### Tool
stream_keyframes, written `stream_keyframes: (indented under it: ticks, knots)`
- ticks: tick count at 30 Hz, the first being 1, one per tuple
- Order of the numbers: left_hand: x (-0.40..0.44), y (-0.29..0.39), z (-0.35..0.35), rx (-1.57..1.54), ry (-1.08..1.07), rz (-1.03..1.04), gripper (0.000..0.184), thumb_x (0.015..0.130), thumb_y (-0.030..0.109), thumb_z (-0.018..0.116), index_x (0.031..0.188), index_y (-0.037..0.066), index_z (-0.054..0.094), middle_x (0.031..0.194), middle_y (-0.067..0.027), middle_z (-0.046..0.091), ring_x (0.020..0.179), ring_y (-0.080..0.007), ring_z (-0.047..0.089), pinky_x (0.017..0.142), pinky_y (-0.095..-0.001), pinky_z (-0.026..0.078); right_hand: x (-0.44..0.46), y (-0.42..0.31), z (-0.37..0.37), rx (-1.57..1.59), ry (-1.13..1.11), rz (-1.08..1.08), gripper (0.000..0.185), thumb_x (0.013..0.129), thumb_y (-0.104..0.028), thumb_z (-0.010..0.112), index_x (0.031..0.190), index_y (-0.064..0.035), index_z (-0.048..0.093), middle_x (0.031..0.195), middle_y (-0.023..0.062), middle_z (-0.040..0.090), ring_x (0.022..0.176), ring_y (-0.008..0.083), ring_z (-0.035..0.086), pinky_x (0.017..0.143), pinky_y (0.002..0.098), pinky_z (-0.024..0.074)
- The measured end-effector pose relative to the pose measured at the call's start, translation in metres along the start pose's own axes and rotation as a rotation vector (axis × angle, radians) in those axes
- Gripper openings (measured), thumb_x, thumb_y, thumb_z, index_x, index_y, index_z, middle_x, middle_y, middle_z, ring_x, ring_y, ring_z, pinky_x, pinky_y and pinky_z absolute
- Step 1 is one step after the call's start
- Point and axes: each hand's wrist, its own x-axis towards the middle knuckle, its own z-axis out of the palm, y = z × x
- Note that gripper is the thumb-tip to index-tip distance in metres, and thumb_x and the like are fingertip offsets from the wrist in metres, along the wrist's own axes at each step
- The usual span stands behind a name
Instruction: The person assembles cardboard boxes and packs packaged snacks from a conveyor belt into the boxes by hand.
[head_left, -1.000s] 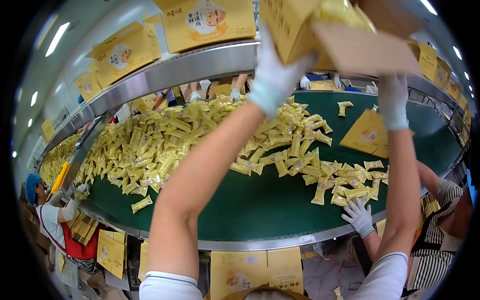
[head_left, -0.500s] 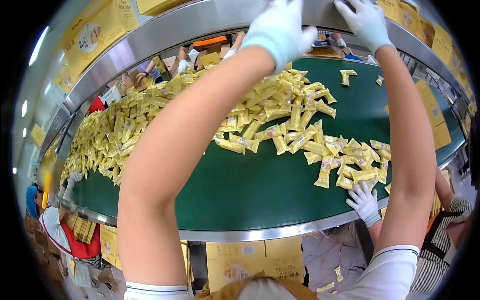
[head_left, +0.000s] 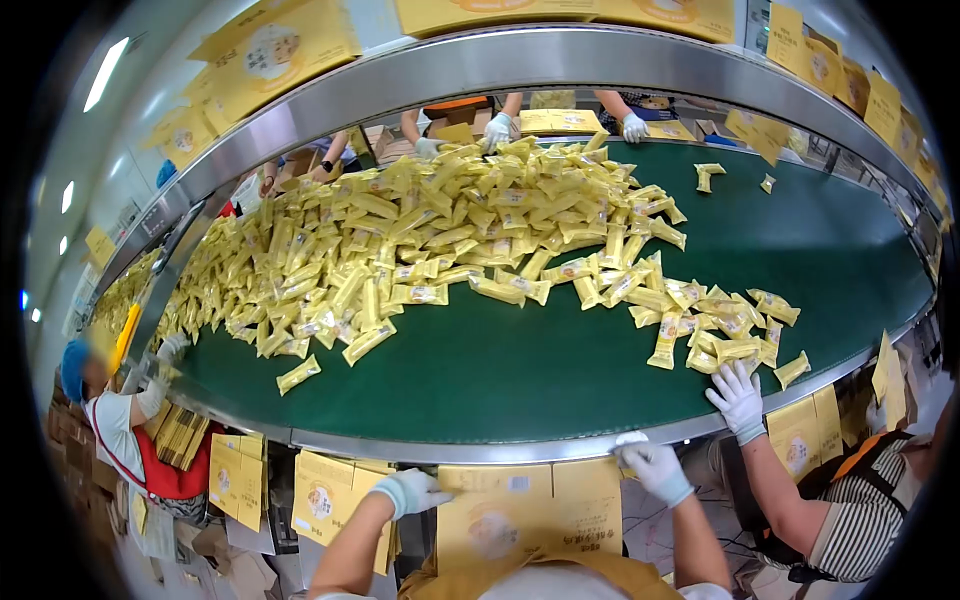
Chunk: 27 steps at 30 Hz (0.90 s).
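My left hand (head_left: 412, 492), in a white glove, is at the left edge of a yellow printed carton (head_left: 530, 510), its fingers slightly apart over that edge. My right hand (head_left: 655, 468), also gloved, is beside the carton's upper right corner at the belt's metal rim (head_left: 560, 449). Its fingers are loosely bent and apart, and nothing shows in them. Beyond the rim, a large heap of yellow wrapped packets (head_left: 400, 220) lies on the green belt (head_left: 500, 380).
At right, a co-worker's gloved hand (head_left: 738, 398) touches a small group of packets. A co-worker in a blue cap (head_left: 74, 370) stands at left. Other people's hands are across the belt. Cartons line the metal shelf (head_left: 450, 62) overhead; folded cartons (head_left: 325, 500) stand at lower left.
Both my hands have come down from the overhead shelf to the near side of the belt. The open box of packets they held earlier is out of view. The view has tilted and shifted.
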Motion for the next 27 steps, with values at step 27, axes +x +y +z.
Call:
stream_keyframes:
  ticks: [27]
  knots:
    - [0.222, -0.079, -0.359, -0.076, 1.267, -0.052, 0.073, 0.093, 0.066, 0.043, 0.141, 0.013, 0.056, 0.143, -0.0206, 0.053, 0.131, -0.0425, 0.048, 0.110, -0.0482, 0.040, 0.458, -0.203, 0.070, -0.870, 0.212, -0.752, 0.042, 0.094, -0.042, 0.052, 0.117, -0.0095, 0.065, 0.116, 0.0188, 0.065, 0.108, 0.0378, 0.061, 0.096, 0.0495, 0.0473]
